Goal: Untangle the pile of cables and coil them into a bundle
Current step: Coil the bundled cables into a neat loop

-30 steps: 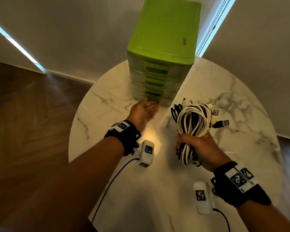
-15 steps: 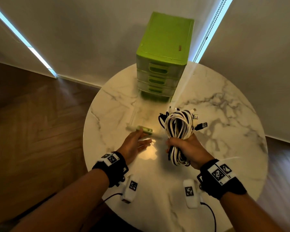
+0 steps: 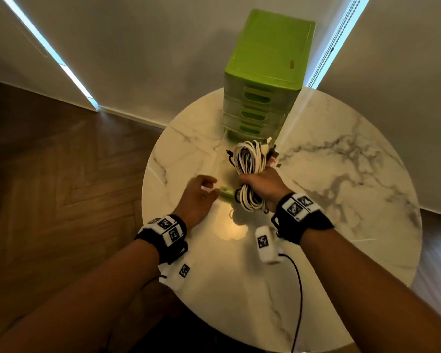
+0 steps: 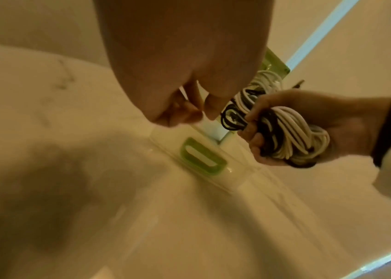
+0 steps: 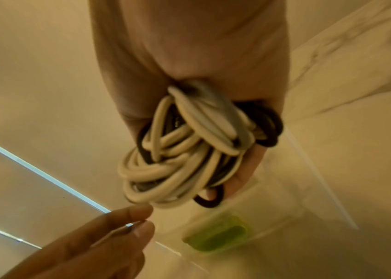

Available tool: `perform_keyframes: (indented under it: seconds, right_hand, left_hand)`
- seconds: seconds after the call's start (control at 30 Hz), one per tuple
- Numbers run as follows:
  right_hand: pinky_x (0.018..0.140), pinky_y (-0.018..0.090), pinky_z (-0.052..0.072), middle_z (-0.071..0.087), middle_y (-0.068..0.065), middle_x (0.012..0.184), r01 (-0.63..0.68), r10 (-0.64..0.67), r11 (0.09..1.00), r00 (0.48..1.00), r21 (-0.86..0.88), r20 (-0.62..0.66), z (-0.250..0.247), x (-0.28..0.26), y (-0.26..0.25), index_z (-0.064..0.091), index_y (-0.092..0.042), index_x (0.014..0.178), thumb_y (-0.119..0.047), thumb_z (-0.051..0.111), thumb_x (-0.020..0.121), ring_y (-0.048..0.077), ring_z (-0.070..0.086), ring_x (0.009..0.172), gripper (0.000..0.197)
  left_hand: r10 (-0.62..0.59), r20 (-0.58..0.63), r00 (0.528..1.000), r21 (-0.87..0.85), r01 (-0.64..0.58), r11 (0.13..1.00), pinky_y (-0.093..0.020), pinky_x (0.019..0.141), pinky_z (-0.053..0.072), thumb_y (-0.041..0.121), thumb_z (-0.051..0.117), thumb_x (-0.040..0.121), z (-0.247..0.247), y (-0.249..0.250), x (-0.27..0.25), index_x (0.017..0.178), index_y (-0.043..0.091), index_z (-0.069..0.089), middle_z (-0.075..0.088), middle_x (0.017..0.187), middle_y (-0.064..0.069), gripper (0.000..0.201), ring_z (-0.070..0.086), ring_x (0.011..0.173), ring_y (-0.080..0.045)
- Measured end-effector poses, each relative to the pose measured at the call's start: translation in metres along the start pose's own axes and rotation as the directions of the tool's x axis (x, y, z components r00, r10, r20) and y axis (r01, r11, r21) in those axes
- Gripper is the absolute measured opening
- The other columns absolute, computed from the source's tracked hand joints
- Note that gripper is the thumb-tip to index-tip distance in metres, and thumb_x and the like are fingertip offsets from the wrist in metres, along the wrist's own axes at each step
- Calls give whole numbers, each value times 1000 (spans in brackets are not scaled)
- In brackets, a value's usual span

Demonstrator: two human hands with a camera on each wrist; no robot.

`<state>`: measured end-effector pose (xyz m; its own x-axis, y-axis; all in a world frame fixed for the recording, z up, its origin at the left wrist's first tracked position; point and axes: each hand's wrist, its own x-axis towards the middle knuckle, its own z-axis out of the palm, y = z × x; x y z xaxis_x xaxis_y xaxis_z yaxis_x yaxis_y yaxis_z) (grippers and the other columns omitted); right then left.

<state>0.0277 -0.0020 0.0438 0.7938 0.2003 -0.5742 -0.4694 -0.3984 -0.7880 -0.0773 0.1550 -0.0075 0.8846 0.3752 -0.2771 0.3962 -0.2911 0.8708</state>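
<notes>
Round marble table (image 3: 341, 200) bears one green drawer unit (image 3: 267, 72) and one clear drawer (image 4: 204, 156) pulled out farther than half a second ago. One right hand (image 3: 262, 187) clenches the single cable bundle (image 3: 248, 161) over it; one left hand (image 3: 196, 200), loosely curled, holds nothing beside the drawer front.

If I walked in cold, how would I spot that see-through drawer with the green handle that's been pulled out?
Find the round marble table with the tall green drawer tower at its far edge. In front of the tower, on the tabletop between the left hand and the right hand gripping the cable bundle, is the clear drawer. Unlike the tower's other drawers it is pulled out, nearly invisible but for its green slotted handle.
</notes>
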Motion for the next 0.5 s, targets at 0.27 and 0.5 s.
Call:
perform_keyframes:
  seconds: [0.27,0.5]
  right_hand:
    - [87,41,60,71,2,87,-114,119,993,982,41,-146,50,81,-2,64,-20,78,-15,75,71,21,68,80,14]
    - [87,37,59,75,0,102,-139,133,990,970,-17,-203,57,89,2,70,-21,101,-24,81,62,23,70,93,41]
  left_hand:
    - [211,31,977,200,-212,956,-6,74,42,14,71,93,-23,-33,34,121,19,68,62,111,-1,28,53,73,-10]
    - [215,143,966,271,-247,930,-9,76,42,15,73,91,-34,-26,47,109,18,70,65,113,2,18,53,73,4]
